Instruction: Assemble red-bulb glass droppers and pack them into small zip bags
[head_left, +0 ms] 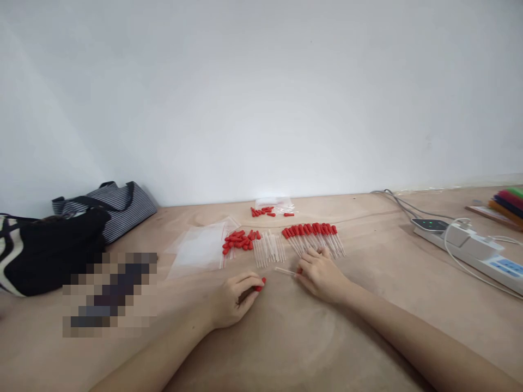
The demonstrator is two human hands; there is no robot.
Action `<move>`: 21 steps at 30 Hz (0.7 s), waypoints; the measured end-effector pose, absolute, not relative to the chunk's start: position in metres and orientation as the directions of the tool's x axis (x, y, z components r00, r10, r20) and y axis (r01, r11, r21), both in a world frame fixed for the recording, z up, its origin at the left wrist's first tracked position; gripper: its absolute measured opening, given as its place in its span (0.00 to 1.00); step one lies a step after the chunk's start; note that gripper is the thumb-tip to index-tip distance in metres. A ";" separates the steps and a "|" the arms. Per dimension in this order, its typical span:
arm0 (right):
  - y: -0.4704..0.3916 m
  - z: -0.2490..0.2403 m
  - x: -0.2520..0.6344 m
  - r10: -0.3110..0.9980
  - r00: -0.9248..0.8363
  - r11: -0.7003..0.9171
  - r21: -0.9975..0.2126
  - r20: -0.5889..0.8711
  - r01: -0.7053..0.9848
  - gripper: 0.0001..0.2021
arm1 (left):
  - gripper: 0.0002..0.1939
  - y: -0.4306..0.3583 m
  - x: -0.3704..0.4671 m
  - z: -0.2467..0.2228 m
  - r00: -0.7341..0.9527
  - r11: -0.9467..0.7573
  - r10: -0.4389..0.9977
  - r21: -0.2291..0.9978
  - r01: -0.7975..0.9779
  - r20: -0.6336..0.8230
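Between thumb and fingers, my left hand (pixel 236 299) pinches a red rubber dropper bulb (pixel 260 285). My right hand (pixel 321 275) is closed on a thin clear tube (pixel 285 270), whose free end points left toward the bulb; the two are apart. Just beyond the right hand lies a fanned row of clear tubes with red bulbs on their far ends (pixel 312 234). Left of that row is a group of bare clear tubes (pixel 268 249). Loose red bulbs (pixel 239 239) are heaped beside them, partly on clear plastic bags (pixel 200 245).
Near the wall, more red bulbs (pixel 261 212) lie by a small clear bag (pixel 281 204). A black bag (pixel 53 250) and a striped bag (pixel 126 209) stand at left, near a blurred-out object (pixel 112 294). At right are a power strip (pixel 482 256), cables and colourful items (pixel 509 204).
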State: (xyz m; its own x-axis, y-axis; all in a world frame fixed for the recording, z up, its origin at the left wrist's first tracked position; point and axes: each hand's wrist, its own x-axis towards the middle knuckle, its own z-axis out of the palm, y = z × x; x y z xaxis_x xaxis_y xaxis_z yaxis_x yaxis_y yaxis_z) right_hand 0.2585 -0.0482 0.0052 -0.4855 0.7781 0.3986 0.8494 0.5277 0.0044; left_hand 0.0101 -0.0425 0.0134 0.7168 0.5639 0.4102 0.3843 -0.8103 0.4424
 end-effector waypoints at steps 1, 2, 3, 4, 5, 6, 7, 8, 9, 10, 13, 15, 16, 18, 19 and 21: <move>-0.050 0.004 0.262 0.777 -0.489 0.536 -0.010 0.397 0.844 0.07 | 0.11 -0.043 0.010 0.014 0.717 -0.805 0.569 0.452 0.385 0.402; -0.050 0.004 0.264 0.780 -0.488 0.540 -0.027 0.392 0.842 0.07 | 0.12 -0.043 0.010 0.015 0.715 -0.801 0.573 0.457 0.387 0.400; -0.050 0.004 0.266 0.786 -0.484 0.541 -0.048 0.384 0.840 0.07 | 0.12 -0.042 0.009 0.016 0.713 -0.798 0.578 0.460 0.390 0.398; -0.050 0.005 0.267 0.794 -0.479 0.540 -0.072 0.374 0.839 0.06 | 0.12 -0.042 0.009 0.017 0.712 -0.795 0.581 0.460 0.394 0.395; -0.050 0.006 0.267 0.803 -0.470 0.536 -0.098 0.366 0.839 0.06 | 0.12 -0.042 0.009 0.018 0.705 -0.791 0.589 0.459 0.404 0.395; -0.051 0.007 0.267 0.812 -0.461 0.531 -0.125 0.358 0.838 0.05 | 0.12 -0.043 0.009 0.018 0.689 -0.783 0.605 0.454 0.424 0.399; -0.051 0.008 0.266 0.821 -0.449 0.525 -0.154 0.353 0.837 0.05 | 0.10 -0.043 0.009 0.018 0.663 -0.770 0.628 0.447 0.455 0.407; -0.051 0.009 0.264 0.828 -0.435 0.517 -0.184 0.354 0.836 0.05 | 0.09 -0.043 0.009 0.018 0.627 -0.751 0.657 0.438 0.494 0.419; -0.052 0.009 0.262 0.834 -0.418 0.509 -0.214 0.360 0.834 0.06 | 0.09 -0.043 0.009 0.017 0.588 -0.728 0.686 0.428 0.536 0.429; -0.052 0.008 0.260 0.840 -0.400 0.501 -0.239 0.368 0.832 0.07 | 0.10 -0.042 0.010 0.015 0.552 -0.703 0.711 0.417 0.576 0.435; -0.052 0.001 0.253 0.847 -0.357 0.480 -0.276 0.394 0.833 0.11 | 0.13 -0.039 0.012 0.008 0.508 -0.656 0.750 0.383 0.650 0.423; -0.051 -0.006 0.249 0.847 -0.334 0.467 -0.278 0.412 0.840 0.09 | 0.10 -0.036 0.014 0.003 0.512 -0.657 0.748 0.363 0.661 0.422; -0.051 -0.009 0.247 0.846 -0.322 0.460 -0.279 0.425 0.843 0.08 | 0.09 -0.035 0.015 0.001 0.516 -0.663 0.742 0.356 0.658 0.428; -0.049 -0.015 0.244 0.837 -0.300 0.456 -0.280 0.457 0.845 0.07 | 0.09 -0.034 0.018 -0.002 0.518 -0.678 0.726 0.349 0.647 0.451; -0.049 -0.016 0.243 0.829 -0.294 0.458 -0.278 0.475 0.844 0.07 | 0.09 -0.033 0.019 -0.002 0.518 -0.684 0.720 0.346 0.643 0.461; -0.050 -0.018 0.242 0.810 -0.285 0.465 -0.266 0.512 0.844 0.06 | 0.09 -0.033 0.023 -0.002 0.512 -0.680 0.721 0.334 0.653 0.466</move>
